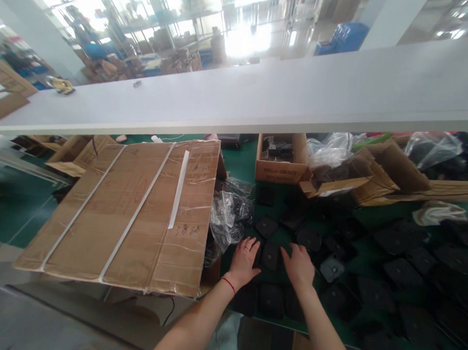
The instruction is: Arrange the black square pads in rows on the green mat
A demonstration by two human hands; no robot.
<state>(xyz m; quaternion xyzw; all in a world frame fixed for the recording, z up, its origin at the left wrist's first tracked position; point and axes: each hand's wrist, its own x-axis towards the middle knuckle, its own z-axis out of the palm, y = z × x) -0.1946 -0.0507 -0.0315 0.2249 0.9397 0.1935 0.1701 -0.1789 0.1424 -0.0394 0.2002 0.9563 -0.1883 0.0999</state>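
On green table (240,164) nr the front edge, blk square part (270,255) lies btwn both hands. L hand (245,261): thumb & fingers apart over a dk piece, can't tell if gripped. R hand (300,266): half-open, thumb out, nothing seen held. Big cardboard box (136,211) + plastic bags (231,212) crowd L side; sm. carton (282,171) behind, more blk parts (402,272) R, white shelf (262,95) across.

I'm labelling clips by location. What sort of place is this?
Probably a factory or workshop: many similar black parts lie across a green work surface, an open cardboard box holds more dark pieces, and a long white shelf runs across the view.
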